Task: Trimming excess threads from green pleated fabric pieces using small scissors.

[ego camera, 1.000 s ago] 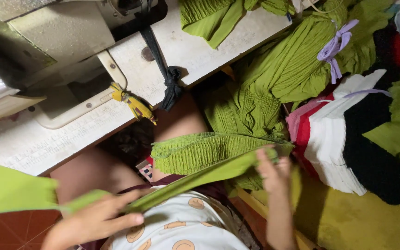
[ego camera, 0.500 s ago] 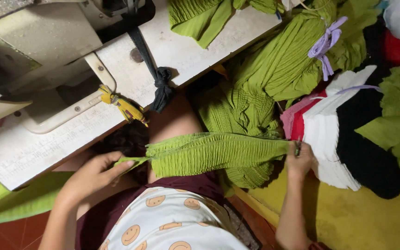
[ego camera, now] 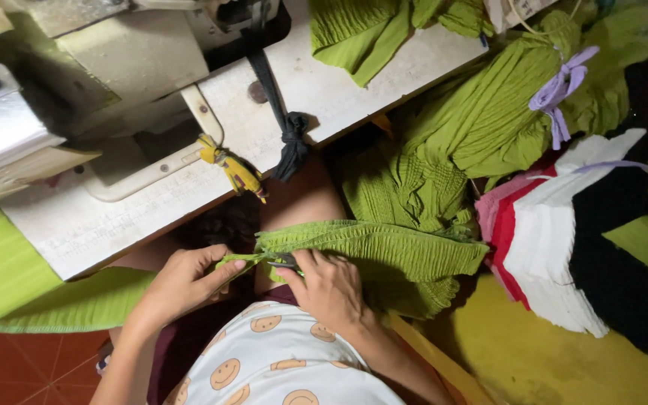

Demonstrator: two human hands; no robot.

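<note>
Right hand (ego camera: pixel 330 289) has crossed to meet the left hand (ego camera: pixel 181 281).
Both pinch the green smocked strip (ego camera: pixel 369 251)'s left end; its length runs rightward.

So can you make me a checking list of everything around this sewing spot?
Surface: white sewing table, scuffed, machine at its left.
Job's things: crinkled green fabric strip across the lap; small dark snips at its end.
Clutter: green fabric bundle tied with lilac ribbon; stacked white, red and black cloth.
Hands: left hand pinches the strip's end; right hand holds the snips.
Cables: dark knotted strap hangs off the table.
Surroundings: yellow floor.
</note>
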